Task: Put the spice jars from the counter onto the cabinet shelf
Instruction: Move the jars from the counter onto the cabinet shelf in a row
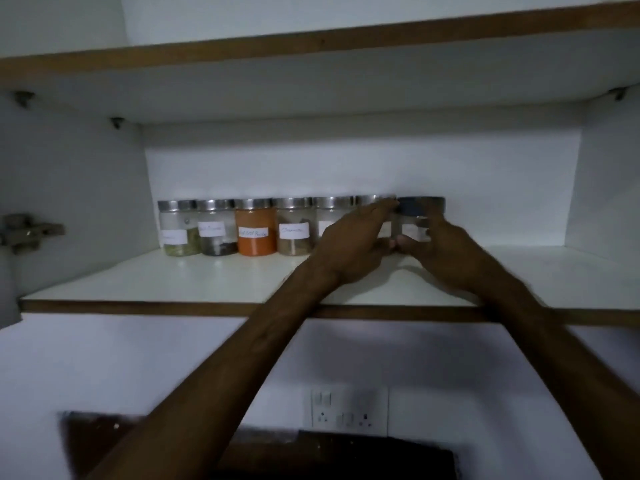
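Seven spice jars (256, 227) stood in a row at the back of the cabinet shelf (173, 282). Right hand (440, 251) wrapped the end jar (417, 220); left hand (349, 247) lay flat-fingered vs. its neighbour, prob. steadying. Glass w/ metal lids: light, rigid, slick, breakable; grip mid-body.

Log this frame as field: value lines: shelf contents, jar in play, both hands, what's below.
shelf: white cabinet shelf, seven lidded jars in one row along the back wall
jar order from the left: greenish jar, dark-spice jar, orange jar, tan jar, then two partly hidden by the left hand
jar in play: rightmost jar, upright on the shelf at the end of the row
left hand: fingers extended against the jar's left side
right hand: wrapped around the jar's right side
below: wall socket panel
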`<state>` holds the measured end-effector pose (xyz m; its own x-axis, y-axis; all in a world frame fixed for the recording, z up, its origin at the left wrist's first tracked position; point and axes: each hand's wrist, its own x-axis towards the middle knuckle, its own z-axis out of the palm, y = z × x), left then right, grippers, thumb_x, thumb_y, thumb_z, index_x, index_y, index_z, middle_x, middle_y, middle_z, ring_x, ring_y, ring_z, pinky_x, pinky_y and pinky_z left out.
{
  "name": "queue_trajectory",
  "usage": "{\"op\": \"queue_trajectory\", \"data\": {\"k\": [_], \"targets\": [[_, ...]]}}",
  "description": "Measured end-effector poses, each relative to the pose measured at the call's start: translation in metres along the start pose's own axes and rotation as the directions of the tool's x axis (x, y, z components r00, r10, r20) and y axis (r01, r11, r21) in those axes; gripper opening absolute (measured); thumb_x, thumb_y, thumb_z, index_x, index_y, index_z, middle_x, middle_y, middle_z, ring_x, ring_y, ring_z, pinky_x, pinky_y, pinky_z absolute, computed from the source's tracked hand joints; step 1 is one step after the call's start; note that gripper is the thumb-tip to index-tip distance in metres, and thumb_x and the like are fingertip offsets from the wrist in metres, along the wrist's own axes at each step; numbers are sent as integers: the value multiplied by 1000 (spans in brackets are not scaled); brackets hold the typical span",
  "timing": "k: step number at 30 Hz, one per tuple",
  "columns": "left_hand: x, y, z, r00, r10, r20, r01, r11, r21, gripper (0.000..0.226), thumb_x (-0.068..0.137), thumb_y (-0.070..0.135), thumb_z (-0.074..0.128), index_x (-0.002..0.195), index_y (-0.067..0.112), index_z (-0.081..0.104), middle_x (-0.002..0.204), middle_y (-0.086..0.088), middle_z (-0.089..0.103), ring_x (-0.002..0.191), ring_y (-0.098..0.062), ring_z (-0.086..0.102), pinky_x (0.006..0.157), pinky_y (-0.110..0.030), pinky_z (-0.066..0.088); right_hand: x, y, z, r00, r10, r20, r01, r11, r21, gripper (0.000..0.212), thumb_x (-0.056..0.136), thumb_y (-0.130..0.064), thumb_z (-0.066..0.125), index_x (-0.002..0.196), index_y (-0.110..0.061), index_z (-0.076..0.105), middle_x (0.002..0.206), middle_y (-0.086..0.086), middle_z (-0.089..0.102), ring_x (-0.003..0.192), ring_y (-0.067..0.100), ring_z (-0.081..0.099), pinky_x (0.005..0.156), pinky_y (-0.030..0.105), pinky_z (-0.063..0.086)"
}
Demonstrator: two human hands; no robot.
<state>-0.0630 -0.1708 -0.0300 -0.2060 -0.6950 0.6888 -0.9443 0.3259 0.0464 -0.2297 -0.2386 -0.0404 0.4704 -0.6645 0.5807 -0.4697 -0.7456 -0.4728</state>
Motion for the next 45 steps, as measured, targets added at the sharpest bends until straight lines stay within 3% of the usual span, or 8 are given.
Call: {"op": "queue_trajectory", "data": {"k": [9,15,19,25,31,38,41,45], "targets": [[-184,-1,-4,987,148,-70,-158,972,-176,55,92,2,48,144,-6,34,151,-20,37,141,-29,36,118,-37,28,-124,-68,110,949,-284,-136,215,901,-377,47,99,-32,44,131,1,52,131,25,57,123,44,51,100,48,37],[-365,-21,42,965,86,248,-29,974,-226,61,93,4,44,151,6,24,158,-12,26,146,-21,25,120,-39,24,-278,-53,245,933,-261,247,271,963,-4,71,96,-37,53,151,-2,25,160,18,19,150,31,14,122,47,15],[-492,-33,86,825,-36,565,168,969,-183,64,96,14,46,153,20,19,161,0,19,145,-11,19,118,-41,28,-415,-26,331,638,-16,770,171,978,-122,80,94,-47,56,156,-20,14,164,7,3,150,21,-6,121,51,8],[-592,-17,108,543,-79,836,248,966,-70,63,102,25,39,154,22,4,163,2,7,148,-13,17,113,-19,15,-507,-33,397,395,189,899,143,954,-263,109,71,-51,77,155,-29,11,164,9,4,149,37,9,116,60,17],[-606,-10,98,515,-96,852,337,936,-99,63,101,29,42,154,27,8,161,0,17,144,-17,29,112,-25,26,-502,-46,397,491,237,838,-36,967,-253,92,73,-41,75,150,-22,30,150,12,30,126,37,47,104,40,41],[-533,-12,60,687,-65,723,443,827,-346,86,90,17,63,152,28,4,148,-12,44,128,-28,50,103,-26,38,-394,-78,323,563,354,747,-390,910,-138,93,64,-42,87,141,-24,36,140,-3,46,118,11,48,93,23,39],[-478,-11,35,765,-39,643,467,720,-513,103,82,20,76,154,26,2,152,-9,39,133,-20,45,108,-24,37,-338,-102,273,768,542,342,-344,799,-493,62,66,-46,85,117,-25,59,123,-3,63,108,11,60,95,24,47],[-403,1,1,855,-96,510,483,508,-714,124,70,14,86,153,36,-3,152,-1,39,134,-11,45,107,-30,43,-279,-133,166,857,169,487,-147,986,-83,78,64,-66,77,129,-31,52,122,-4,61,105,11,60,94,37,53]]}}
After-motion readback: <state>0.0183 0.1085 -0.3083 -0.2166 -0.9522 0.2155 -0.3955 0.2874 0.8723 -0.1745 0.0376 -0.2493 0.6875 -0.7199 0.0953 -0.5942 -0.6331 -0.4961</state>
